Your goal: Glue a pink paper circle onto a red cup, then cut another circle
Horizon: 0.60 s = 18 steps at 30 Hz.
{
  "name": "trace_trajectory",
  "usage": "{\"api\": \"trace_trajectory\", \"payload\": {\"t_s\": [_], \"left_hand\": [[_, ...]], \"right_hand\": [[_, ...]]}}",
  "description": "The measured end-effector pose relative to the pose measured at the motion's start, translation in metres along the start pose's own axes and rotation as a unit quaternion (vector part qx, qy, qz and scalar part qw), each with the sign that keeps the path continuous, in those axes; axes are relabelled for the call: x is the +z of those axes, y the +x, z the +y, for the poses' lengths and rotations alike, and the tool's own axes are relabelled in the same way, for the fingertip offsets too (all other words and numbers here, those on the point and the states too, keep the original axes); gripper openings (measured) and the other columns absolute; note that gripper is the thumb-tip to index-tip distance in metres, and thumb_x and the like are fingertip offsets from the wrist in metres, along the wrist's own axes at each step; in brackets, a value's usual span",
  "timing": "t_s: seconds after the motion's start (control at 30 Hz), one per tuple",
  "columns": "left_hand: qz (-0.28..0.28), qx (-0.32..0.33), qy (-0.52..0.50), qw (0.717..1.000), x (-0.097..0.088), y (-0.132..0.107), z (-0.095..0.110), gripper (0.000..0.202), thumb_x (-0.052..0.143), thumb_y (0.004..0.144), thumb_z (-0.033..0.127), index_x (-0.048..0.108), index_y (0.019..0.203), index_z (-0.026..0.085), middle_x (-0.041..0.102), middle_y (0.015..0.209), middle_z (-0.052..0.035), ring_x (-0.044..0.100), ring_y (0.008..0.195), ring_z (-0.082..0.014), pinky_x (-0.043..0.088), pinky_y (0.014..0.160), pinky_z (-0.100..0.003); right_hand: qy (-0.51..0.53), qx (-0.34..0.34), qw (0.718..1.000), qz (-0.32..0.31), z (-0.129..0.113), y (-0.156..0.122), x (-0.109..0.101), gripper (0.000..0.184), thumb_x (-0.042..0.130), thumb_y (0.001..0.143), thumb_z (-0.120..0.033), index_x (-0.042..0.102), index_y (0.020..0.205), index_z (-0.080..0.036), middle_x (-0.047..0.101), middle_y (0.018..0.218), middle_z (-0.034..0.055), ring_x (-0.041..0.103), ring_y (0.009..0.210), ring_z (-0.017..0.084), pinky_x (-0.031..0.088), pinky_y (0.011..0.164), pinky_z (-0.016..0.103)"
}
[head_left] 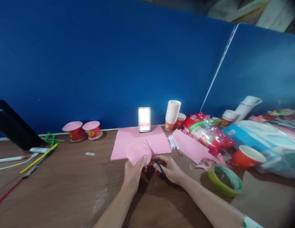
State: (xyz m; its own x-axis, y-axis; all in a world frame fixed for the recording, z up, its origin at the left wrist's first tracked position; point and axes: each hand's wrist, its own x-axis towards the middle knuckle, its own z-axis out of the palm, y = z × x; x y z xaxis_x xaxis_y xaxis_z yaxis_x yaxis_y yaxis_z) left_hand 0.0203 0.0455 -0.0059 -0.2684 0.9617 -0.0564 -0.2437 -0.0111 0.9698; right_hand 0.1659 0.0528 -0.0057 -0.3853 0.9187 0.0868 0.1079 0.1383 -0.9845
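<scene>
Between thumb and fingers, my left hand [135, 169] pinches a round pink paper disc [139, 152]. Black-handled scissors [157, 162] are gripped in my right hand [170, 168], their blades pointing up and away beside the disc's right edge. Whether the blades touch the paper I cannot tell. Behind the disc lies a stack of pink paper sheets [121, 139] on the brown table. A pixelated upright white object [144, 118] stands at the stack's back edge. Right of the stack are white glue-stick-like tubes [174, 142] and a cut pink sheet [191, 147].
Two red cups [76, 134] with pink discs on top stand back left, near a black bottle [16, 125]. To the right are stacked paper cups [173, 112], a red plastic package [206, 129], a tape roll [224, 180] and a tipped red cup [248, 157]. A blue partition [102, 63] rises behind.
</scene>
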Motion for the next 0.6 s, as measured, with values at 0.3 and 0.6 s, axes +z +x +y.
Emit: {"api": "trace_trajectory", "payload": {"t_s": [0.3, 0.6], "left_hand": [[0.002, -0.006, 0.018, 1.000, 0.0020, -0.0029, 0.0075, 0.025, 0.066, 0.060, 0.032, 0.059, 0.061, 0.008, 0.052, 0.041, 0.0002, 0.044, 0.037, -0.0097, 0.037, 0.037, -0.022], [-0.001, 0.005, 0.018, 1.000, 0.0003, -0.0011, 0.0033, 0.026, 0.066, 0.060, 0.034, 0.059, 0.057, 0.009, 0.052, 0.041, 0.0003, 0.044, 0.037, -0.0096, 0.037, 0.038, -0.022]], "right_hand": [[0.011, 0.001, 1.000, 0.003, -0.0001, 0.0003, 0.0007, 0.030, 0.056, 0.075, -0.034, 0.058, 0.096, -0.013, 0.050, 0.060, -0.0019, 0.044, 0.052, 0.008, 0.037, 0.048, 0.020], [0.005, 0.003, 1.000, -0.006, 0.0011, 0.0004, 0.0000, 0.032, 0.054, 0.076, -0.036, 0.056, 0.098, -0.013, 0.047, 0.058, -0.0026, 0.042, 0.050, 0.008, 0.036, 0.047, 0.019]]}}
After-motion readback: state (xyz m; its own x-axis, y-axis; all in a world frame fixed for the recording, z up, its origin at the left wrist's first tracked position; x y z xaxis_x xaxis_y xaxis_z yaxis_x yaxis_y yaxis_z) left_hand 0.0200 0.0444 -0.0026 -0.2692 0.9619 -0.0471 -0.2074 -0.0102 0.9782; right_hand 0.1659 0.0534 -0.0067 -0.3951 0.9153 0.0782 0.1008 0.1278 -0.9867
